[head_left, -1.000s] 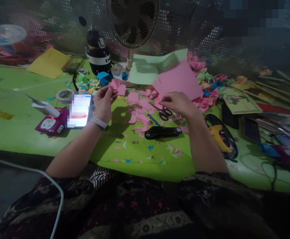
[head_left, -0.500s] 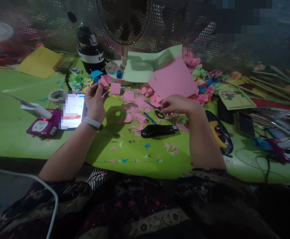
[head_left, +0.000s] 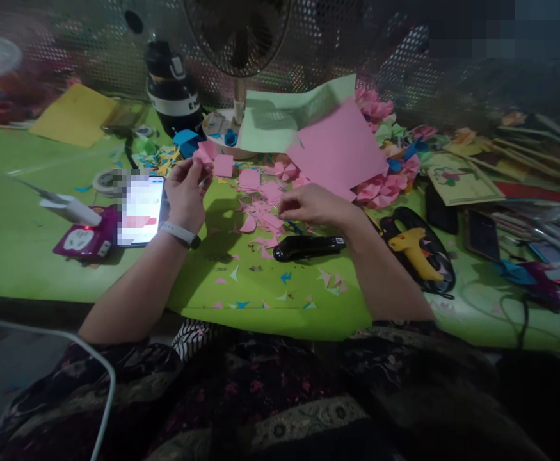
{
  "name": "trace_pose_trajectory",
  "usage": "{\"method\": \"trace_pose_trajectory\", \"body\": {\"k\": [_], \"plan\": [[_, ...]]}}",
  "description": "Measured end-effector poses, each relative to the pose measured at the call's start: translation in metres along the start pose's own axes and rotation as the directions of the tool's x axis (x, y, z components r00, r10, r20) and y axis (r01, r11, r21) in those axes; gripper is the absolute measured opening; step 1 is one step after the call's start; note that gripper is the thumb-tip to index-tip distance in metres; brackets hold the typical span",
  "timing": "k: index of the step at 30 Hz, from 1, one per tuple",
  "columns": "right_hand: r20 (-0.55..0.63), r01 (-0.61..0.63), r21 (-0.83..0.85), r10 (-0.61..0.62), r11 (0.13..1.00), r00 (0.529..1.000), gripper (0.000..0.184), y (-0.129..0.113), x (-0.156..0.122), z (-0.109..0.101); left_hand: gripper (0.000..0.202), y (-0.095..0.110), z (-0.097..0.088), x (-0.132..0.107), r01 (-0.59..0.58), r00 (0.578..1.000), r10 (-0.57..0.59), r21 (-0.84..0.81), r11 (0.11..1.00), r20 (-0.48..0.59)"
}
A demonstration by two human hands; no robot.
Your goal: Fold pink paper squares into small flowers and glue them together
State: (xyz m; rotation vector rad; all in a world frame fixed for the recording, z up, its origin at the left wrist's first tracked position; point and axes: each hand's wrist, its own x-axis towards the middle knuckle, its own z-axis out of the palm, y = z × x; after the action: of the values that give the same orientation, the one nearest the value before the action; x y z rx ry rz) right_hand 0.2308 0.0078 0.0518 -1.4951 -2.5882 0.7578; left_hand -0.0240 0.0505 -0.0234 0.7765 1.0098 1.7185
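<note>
My left hand [head_left: 186, 195], with a pale watch on the wrist, pinches a folded pink paper piece [head_left: 206, 152] at its fingertips. Beside it lies a small pink paper square [head_left: 224, 166]. My right hand [head_left: 311, 206] hovers over pink paper scraps [head_left: 263, 221], fingers bent together and pointing left; what they hold, if anything, is hidden. Just below this hand is a black stapler [head_left: 308, 248]. A stack of pink squares [head_left: 249, 179] sits between my hands. The scissors are hidden now.
A lit phone [head_left: 143, 211] and purple power socket [head_left: 85, 240] are left of my left hand. Behind stand a black bottle [head_left: 174, 96] and a fan [head_left: 239, 38]. Pink and green sheets [head_left: 340, 147] lie before pink paper flowers [head_left: 399, 186]. A yellow glue gun [head_left: 416, 250] lies right.
My right hand has moved left from the scissors' handles, over the pink scraps. My left hand keeps the pink piece in nearly the same place. The view has shifted slightly.
</note>
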Motion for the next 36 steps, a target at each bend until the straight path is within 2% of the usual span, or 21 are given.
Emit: {"method": "trace_pose_trajectory", "body": {"k": [3,6,12,17,22,25,31,34,36], "plan": [[0.074,0.085,0.066,-0.09,0.994,0.993,0.013,-0.007,0.006,0.01,0.008,0.003,0.005,-0.006,0.005,1.0,-0.005,-0.046,0.999,0.007],[0.164,0.11,0.068,-0.12,0.992,0.979,0.015,-0.01,0.009,0.014,0.01,0.006,0.009,-0.01,0.009,1.0,-0.008,-0.051,0.999,0.013],[0.172,0.192,0.042,-0.196,0.981,0.965,0.019,-0.032,0.012,0.017,0.015,0.0,0.01,-0.011,0.014,0.999,-0.014,0.0,1.0,0.044],[0.273,0.183,-0.215,-0.121,0.959,0.954,0.012,-0.066,0.018,0.024,0.016,-0.009,0.008,-0.01,-0.031,0.993,0.028,0.028,0.999,0.112],[0.266,0.123,-0.38,-0.019,0.917,0.964,0.006,-0.084,0.022,0.03,0.016,-0.009,0.008,-0.01,-0.021,0.992,0.014,0.055,0.998,0.126],[0.235,0.115,-0.391,-0.022,0.913,0.972,0.014,-0.086,0.025,0.035,0.019,-0.008,0.009,-0.012,-0.014,0.991,0.007,0.054,0.998,0.136],[0.167,0.087,-0.277,-0.042,0.957,0.985,0.012,-0.069,0.024,0.032,0.02,-0.006,0.01,-0.015,-0.021,0.982,0.006,0.073,0.997,0.188],[0.035,0.068,0.037,-0.07,0.997,0.997,0.009,-0.049,0.017,0.026,0.022,-0.005,0.013,-0.02,-0.034,0.975,0.015,0.087,0.996,0.221],[-0.147,0.066,0.283,-0.025,0.957,0.989,0.009,-0.035,0.012,0.025,0.017,-0.008,0.016,-0.026,-0.052,0.963,0.02,0.109,0.993,0.269]]}}
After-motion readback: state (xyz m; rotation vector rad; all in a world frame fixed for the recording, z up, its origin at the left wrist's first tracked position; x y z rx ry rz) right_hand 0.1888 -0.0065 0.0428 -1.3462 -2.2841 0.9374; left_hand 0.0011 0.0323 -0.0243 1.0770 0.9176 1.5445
